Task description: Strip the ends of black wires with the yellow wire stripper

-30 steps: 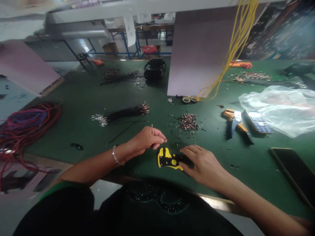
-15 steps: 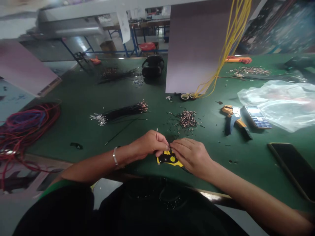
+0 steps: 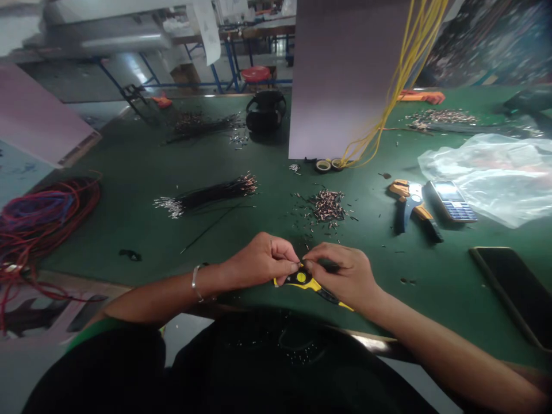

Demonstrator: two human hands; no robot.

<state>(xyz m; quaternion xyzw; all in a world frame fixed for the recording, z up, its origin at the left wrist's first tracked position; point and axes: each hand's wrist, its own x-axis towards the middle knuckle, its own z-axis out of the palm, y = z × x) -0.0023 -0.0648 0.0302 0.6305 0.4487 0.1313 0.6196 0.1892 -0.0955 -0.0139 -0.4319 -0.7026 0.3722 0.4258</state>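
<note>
My left hand [image 3: 269, 261] is closed, its thumb and forefinger pinched together over the yellow and black wire stripper [image 3: 302, 278]. Facing it, my right hand [image 3: 345, 270] pinches at nearly the same spot, fingertips almost touching the left ones. Whatever small thing lies between the fingers is too tiny and covered to name. The tool lies on the green table just below both hands, its jaw end partly hidden by the left fingers. Beyond the hands is a heap of short dark wire offcuts with copper ends [image 3: 328, 206]. A bundle of black wires [image 3: 211, 194] lies to the left.
An orange and black wire stripper [image 3: 411, 204], a keypad phone [image 3: 452, 201] and a dark smartphone [image 3: 513, 293] lie at right. Yellow wires [image 3: 394, 103] hang beside a pale panel [image 3: 340, 80]. Red cables [image 3: 47, 218] are coiled at left; tape rolls [image 3: 323, 165] lie ahead.
My right hand has lifted slightly and shifted right, its fingers now more bent, showing more of the wire stripper's handle. My left fingertips have moved a little toward the right hand.
</note>
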